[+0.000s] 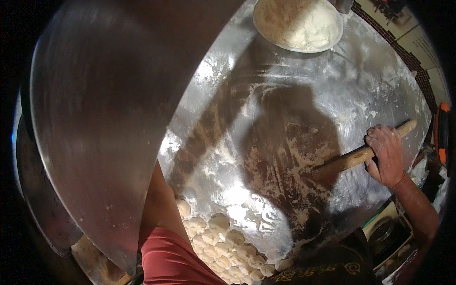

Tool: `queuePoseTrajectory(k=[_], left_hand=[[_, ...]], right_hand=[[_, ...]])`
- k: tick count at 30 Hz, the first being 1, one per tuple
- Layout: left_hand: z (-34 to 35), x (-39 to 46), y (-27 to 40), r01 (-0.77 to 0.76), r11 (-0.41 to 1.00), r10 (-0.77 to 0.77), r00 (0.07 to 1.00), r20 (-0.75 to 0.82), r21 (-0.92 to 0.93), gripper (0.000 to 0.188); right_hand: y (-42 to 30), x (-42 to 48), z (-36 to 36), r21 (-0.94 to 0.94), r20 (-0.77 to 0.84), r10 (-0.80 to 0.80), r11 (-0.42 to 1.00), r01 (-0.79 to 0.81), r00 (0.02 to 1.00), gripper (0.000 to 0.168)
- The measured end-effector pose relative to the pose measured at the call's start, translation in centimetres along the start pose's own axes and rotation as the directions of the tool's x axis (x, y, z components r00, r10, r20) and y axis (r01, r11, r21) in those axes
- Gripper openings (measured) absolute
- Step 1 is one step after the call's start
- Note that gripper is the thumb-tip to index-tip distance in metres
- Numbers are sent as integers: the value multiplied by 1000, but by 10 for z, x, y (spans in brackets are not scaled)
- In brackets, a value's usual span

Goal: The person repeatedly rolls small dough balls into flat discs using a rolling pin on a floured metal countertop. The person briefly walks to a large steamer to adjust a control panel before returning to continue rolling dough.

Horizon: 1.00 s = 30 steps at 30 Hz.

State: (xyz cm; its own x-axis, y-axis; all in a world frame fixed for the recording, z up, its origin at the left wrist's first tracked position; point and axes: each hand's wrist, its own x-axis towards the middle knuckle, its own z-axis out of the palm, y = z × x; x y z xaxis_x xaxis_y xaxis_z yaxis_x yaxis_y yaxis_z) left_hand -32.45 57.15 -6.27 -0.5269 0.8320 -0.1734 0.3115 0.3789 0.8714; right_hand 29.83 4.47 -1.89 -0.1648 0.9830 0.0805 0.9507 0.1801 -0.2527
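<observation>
My right hand [386, 153], dusted with flour, grips a wooden rolling pin [351, 158] at the right side of the floured metal worktop [359, 89]. The pin lies slanted, its far end towards the worktop's right edge and its other end in shadow. My left arm in a red sleeve [167, 256] reaches up behind a large smooth metal sheet [103, 107], which hides my left hand. Near my body, beside that sleeve, lie many small pale dough pieces [222, 249] packed close together.
A wide bowl [279, 46] of white flour stands at the worktop's far side. The metal sheet fills the left of the view, close to the camera. Below right is an open box-like container [388, 231]. A black and orange object [442, 131] stands beyond the right edge.
</observation>
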Motion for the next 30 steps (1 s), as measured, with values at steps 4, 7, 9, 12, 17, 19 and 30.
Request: queuePoseTrajectory(k=[4, 7, 9, 12, 17, 19, 30], left_hand=[[12, -24, 1, -98, 994, 102, 992, 72, -48, 43], [14, -54, 11, -382, 916, 399, 845, 356, -120, 41], [-2, -63, 25, -602, 789, 549, 599, 583, -124, 47], [59, -99, 51, -282, 959, 260, 810, 526, -39, 49], [208, -394, 139, -805, 592, 574, 381, 725, -46, 59], [237, -419, 149, -960, 278, 712, 210, 670, 5, 68], [319, -468, 141, -847, 298, 296, 520, 801, 440, 71]], right_hand=[[1, 1, -8, 41, 113, 55, 997, -59, 992, 53], [-1, -3, -6, -1, 123, 85, 996, -85, 989, 53], [1, -3, -6, 21, 69, 55, 998, -57, 996, 51], [0, 3, -11, 73, 59, 31, 997, -36, 998, 49], [3, 6, -18, 101, 20, 18, 995, -20, 1000, 44], [6, 9, -19, 184, 35, -11, 983, 4, 999, 40], [21, -10, 2, 167, -174, -102, 977, 132, 979, 40]])
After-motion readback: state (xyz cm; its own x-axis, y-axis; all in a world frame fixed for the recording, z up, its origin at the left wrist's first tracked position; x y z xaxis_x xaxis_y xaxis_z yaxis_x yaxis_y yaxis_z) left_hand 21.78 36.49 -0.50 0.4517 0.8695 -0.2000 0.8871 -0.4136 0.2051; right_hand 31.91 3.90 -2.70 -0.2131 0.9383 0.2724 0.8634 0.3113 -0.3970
